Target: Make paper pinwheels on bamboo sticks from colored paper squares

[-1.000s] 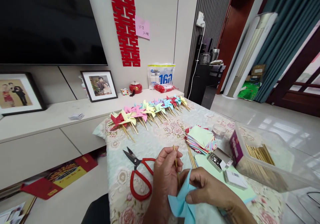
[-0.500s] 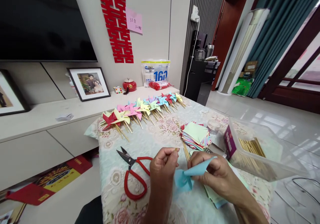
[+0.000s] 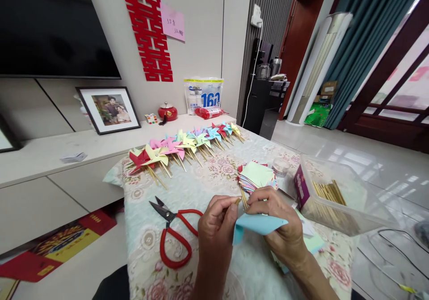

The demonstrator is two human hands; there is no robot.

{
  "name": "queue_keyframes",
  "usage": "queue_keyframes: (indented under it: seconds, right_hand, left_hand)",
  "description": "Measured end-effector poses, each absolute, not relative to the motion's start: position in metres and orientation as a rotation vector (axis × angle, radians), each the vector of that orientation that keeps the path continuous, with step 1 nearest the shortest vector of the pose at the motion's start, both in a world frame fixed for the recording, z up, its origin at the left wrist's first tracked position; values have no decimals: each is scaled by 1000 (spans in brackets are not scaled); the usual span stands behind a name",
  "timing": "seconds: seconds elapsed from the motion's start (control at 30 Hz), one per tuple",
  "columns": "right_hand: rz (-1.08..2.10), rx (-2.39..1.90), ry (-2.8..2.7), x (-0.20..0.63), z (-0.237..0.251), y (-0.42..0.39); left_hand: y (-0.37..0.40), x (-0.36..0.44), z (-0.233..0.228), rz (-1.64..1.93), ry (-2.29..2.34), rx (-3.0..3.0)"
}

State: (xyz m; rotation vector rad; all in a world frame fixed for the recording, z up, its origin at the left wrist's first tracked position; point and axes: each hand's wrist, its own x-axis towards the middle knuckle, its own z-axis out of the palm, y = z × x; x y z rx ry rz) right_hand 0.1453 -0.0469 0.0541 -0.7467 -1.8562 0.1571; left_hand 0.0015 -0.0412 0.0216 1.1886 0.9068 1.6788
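My left hand [image 3: 217,221] is closed in a pinch, with the tan tip of a wooden stick [image 3: 238,200] showing between thumb and forefinger. Close beside it, my right hand [image 3: 283,221] grips a light blue paper pinwheel [image 3: 259,224], its blades folded and partly hidden by the fingers. Red-handled scissors [image 3: 174,228] lie on the cloth left of my left hand, blades a little apart. Beyond my right hand is a stack of coloured paper squares [image 3: 256,174], with loose sticks [image 3: 243,195] in front of it. More paper lies under my right forearm.
Finished pinwheels [image 3: 157,154] on sticks lie in a row along the table's far edge. A clear plastic bin [image 3: 355,215] of sticks stands at the right, near a small round clear container [image 3: 280,166]. A white cabinet [image 3: 110,143] runs behind the flowered tablecloth [image 3: 214,179].
My right hand has come closer to my left, bringing the blue pinwheel up to the stick tip. The pinwheel has turned, showing a flatter blade. The view has shifted slightly.
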Motion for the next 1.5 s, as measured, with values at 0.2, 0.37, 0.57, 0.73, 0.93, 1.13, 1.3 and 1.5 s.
queue_keyframes:
  seconds: [0.2, 0.37, 0.57, 0.73, 0.93, 1.13, 1.3, 1.5]
  right_hand:
    - [129, -776, -1824, 148, 49, -44]
    - [139, -777, -1800, 148, 50, -45]
    - [148, -778, -1784, 148, 51, -45]
    - [160, -771, -1777, 149, 50, -44]
    - [173, -761, -1778, 149, 49, -43]
    - [168, -750, -1784, 149, 48, -43]
    - [159, -755, -1802, 149, 49, -43]
    - [159, -762, -1775, 149, 49, -43]
  left_hand:
    - [-40, 1, 19, 1643, 838, 1258]
    - [-43, 3, 23, 1600, 837, 1272]
    - [-47, 7, 31, 1658, 819, 1237]
    - [-47, 7, 33, 1645, 856, 1228]
    - [-47, 7, 30, 1636, 839, 1230]
    - [-46, 4, 26, 1621, 883, 1305]
    - [-45, 3, 24, 1602, 884, 1336]
    - [-47, 1, 30, 1635, 913, 1500]
